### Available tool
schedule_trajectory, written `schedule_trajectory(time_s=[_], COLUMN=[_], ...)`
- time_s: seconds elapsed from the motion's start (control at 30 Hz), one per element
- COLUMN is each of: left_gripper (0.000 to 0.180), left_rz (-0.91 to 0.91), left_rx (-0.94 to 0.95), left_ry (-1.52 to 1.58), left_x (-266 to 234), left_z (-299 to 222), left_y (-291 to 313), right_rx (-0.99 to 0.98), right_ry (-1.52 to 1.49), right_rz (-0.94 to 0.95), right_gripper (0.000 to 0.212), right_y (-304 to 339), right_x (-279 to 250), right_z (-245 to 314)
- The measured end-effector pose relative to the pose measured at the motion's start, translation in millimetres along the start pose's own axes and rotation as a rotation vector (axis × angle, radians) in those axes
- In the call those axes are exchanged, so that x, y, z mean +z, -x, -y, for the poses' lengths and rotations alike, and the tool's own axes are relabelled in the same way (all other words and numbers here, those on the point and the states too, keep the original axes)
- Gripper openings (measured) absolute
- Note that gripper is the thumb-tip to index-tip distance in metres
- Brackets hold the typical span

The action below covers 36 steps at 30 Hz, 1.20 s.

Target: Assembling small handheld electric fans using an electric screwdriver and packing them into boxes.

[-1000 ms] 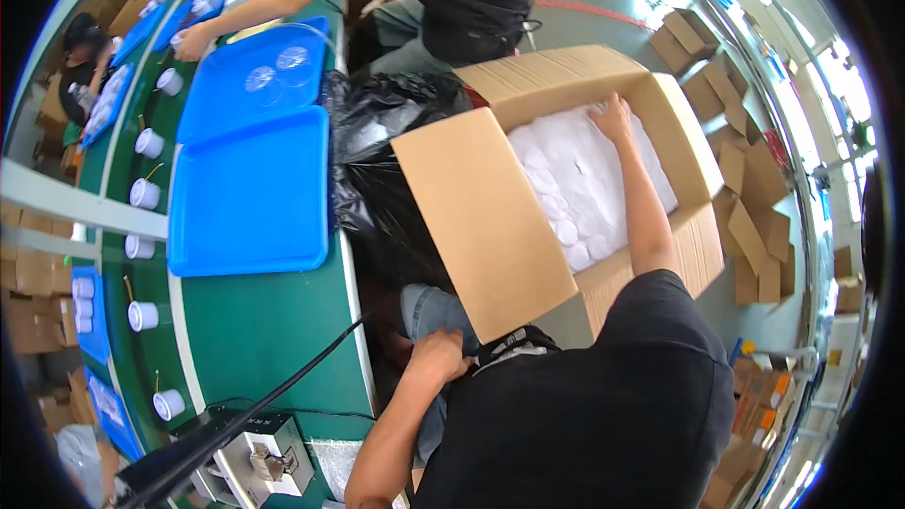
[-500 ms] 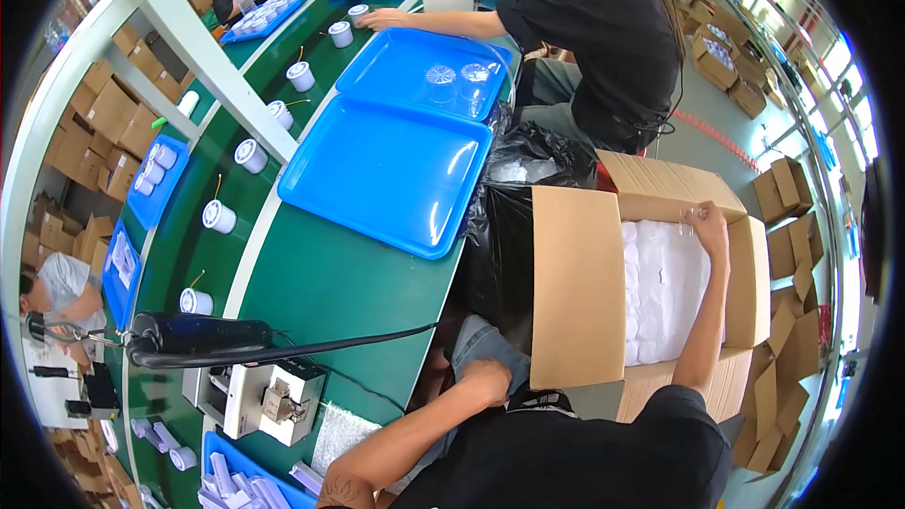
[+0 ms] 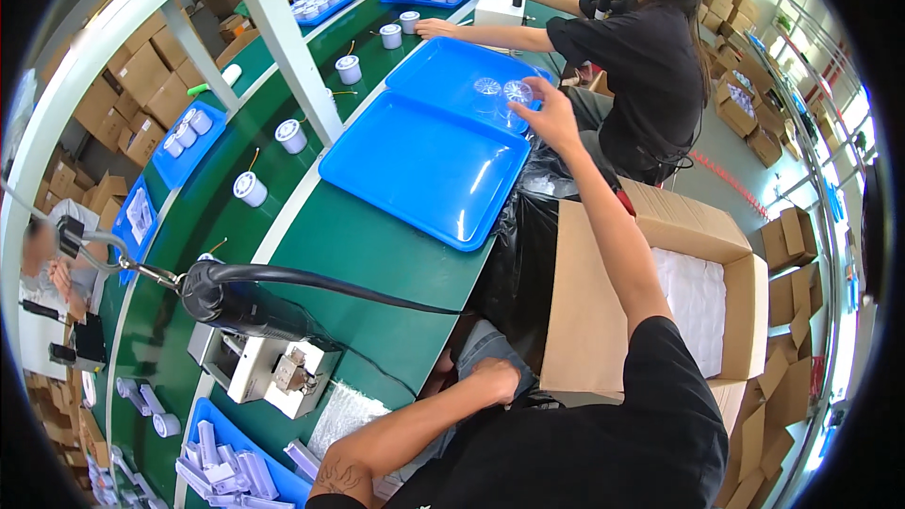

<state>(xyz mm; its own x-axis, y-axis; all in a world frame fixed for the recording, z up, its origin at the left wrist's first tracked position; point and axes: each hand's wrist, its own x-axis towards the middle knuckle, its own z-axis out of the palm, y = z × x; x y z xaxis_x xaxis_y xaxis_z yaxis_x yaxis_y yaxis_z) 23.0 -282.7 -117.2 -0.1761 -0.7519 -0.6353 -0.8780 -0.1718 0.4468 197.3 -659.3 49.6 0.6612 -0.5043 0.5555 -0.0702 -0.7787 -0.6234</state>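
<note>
My right hand [image 3: 550, 115] reaches over the far blue tray [image 3: 443, 61], thumb and fingers pinched around a clear plastic cover [image 3: 515, 117], mostly hidden against the tray. Right by my fingertips, a round clear cover [image 3: 518, 91] stands in the tray, with a second clear cover [image 3: 486, 88] to its left. My left hand [image 3: 497, 381] rests curled in a loose fist on my denim-covered leg [image 3: 488, 343]; nothing shows in it.
A nearer blue tray [image 3: 424, 170] lies on the green bench. An open carton [image 3: 589, 306] with white wrapping stands right. White cylinders [image 3: 290, 136] line the conveyor. A black hanging tool [image 3: 226, 297] and metal fixture [image 3: 292, 377] sit left. A co-worker [image 3: 632, 66] reaches across beyond.
My right hand has moved from the open carton to the far blue tray, carrying a clear cover. My left hand stays on my leg. The view has shifted left.
</note>
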Motion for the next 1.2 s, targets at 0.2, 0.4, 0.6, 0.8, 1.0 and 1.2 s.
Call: schedule_trajectory(time_s=[0.2, 0.4, 0.6, 0.8, 1.0, 1.2], left_gripper=[0.041, 0.05, 0.053, 0.055, 0.053, 0.05], left_rz=[0.03, -0.068, 0.0, -0.145, -0.096, -0.116], left_rx=[0.083, 0.088, 0.025, 0.092, -0.017, -0.022], left_ry=[-0.03, -0.029, -0.023, -0.007, 0.003, 0.058], left_x=[-25, -34, -48, -25, -29, -28], left_z=[-8, 1, -11, -16, -17, -18], left_y=[8, 24, 32, 19, 28, 28], right_rx=[-0.029, -0.078, 0.468, 1.287, 1.125, 1.045], right_ry=[0.142, -0.023, 0.345, 0.91, 0.895, 0.907], right_rz=[-0.151, -0.032, -0.271, 0.027, 0.065, 0.115], right_gripper=[0.062, 0.039, 0.029, 0.111, 0.086, 0.05], right_y=[28, 121, 272, 476, 479, 461], right_x=[9, -88, -238, -336, -304, -300], right_z=[-49, 4, -140, -253, -233, -216])
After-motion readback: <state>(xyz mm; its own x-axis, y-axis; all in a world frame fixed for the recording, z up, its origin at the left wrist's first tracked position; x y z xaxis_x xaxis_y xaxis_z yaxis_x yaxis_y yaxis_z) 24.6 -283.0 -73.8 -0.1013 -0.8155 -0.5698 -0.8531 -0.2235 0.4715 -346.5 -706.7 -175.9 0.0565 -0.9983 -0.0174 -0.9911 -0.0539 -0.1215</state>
